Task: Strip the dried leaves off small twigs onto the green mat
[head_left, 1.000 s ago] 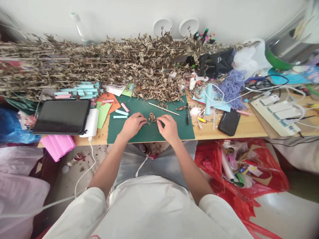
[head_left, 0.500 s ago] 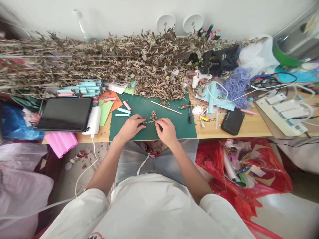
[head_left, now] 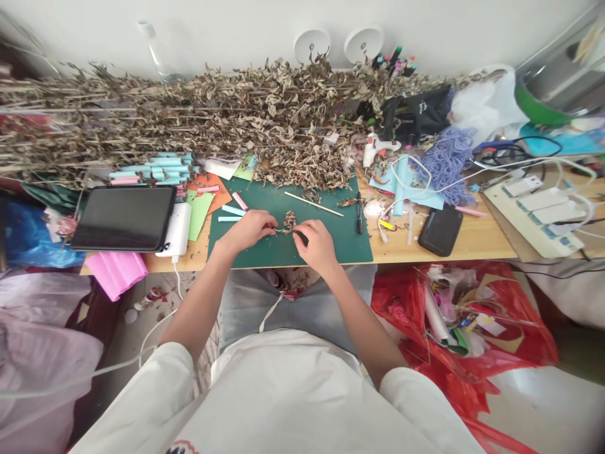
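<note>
Between my hands, a dried leaf sprig (head_left: 289, 221) lies over the green cutting mat (head_left: 250, 255). My left hand (head_left: 253, 229) is closed in a pinch at the left end of its thin stem. From the other side, my right hand (head_left: 316, 243) pinches the sprig near its right end. Behind my left hand are small blue paper rolls (head_left: 230, 219) and a pink paper roll (head_left: 240, 201). A thin wooden stick (head_left: 314, 203) lies on the mat beyond the sprig, and a black pen (head_left: 360, 214) rests at the mat's right edge.
A long heap of dried leafy stems (head_left: 283, 120) covers the back of the table. On the left stand a tablet (head_left: 123, 217) and a white charger (head_left: 176, 230). A glue gun (head_left: 378, 149), purple yarn (head_left: 451, 157), a black phone-like case (head_left: 440, 230) and a power strip (head_left: 534, 217) are on the right.
My left hand has shifted slightly up, its fingers drawn closer together at the stem. My right hand has stayed nearly in place beside the sprig.
</note>
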Demonstrator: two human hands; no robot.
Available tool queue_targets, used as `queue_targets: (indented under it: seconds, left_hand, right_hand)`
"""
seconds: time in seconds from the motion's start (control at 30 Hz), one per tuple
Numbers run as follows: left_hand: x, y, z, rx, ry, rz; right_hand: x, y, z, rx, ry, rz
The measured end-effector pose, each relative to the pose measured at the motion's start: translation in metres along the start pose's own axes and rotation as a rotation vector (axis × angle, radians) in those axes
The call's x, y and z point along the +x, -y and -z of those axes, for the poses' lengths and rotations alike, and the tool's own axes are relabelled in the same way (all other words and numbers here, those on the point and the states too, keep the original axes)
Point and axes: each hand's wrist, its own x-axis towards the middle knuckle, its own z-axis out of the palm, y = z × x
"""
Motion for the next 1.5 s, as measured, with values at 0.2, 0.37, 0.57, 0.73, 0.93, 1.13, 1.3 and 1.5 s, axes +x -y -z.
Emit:
queue_targets:
  seconds: [0.2, 0.37, 0.57, 0.73, 0.93, 1.13, 1.3, 1.5]
  left_hand:
    - [-0.004, 0.003, -0.003, 0.049, -0.005, -0.024]
    - [-0.008, 0.003, -0.002, 0.021, -0.222, 0.105]
    - [0.004, -0.018, -0.006, -0.129, -0.335, 0.157]
    - [0.015, -0.033, -0.024, -0.289, -0.351, 0.113]
    - [0.018, -0.032, -0.040, -0.735, -0.422, 0.180]
    - [0.016, -0.031, -0.044, -0.923, -0.496, 0.221]
    - [0.017, -0.032, -0.049, -0.992, -0.518, 0.253]
    - [0.021, -0.031, -0.054, -1.014, -0.562, 0.314]
  right_hand:
    - [0.012, -0.004, -0.003, -0.056, 0.060, 0.029]
    - [0.022, -0.008, -0.006, -0.043, -0.019, -0.054]
    - [0.029, 0.008, 0.003, 0.365, -0.127, -0.122]
    - [0.035, 0.013, 0.005, 0.482, -0.172, -0.172]
    - [0.033, 0.009, -0.003, 0.586, -0.279, -0.279]
    - [0.033, 0.008, -0.015, 0.777, -0.279, -0.386]
    - [0.034, 0.008, -0.017, 0.778, -0.324, -0.421]
    - [0.030, 0.005, -0.013, 0.686, -0.310, -0.348]
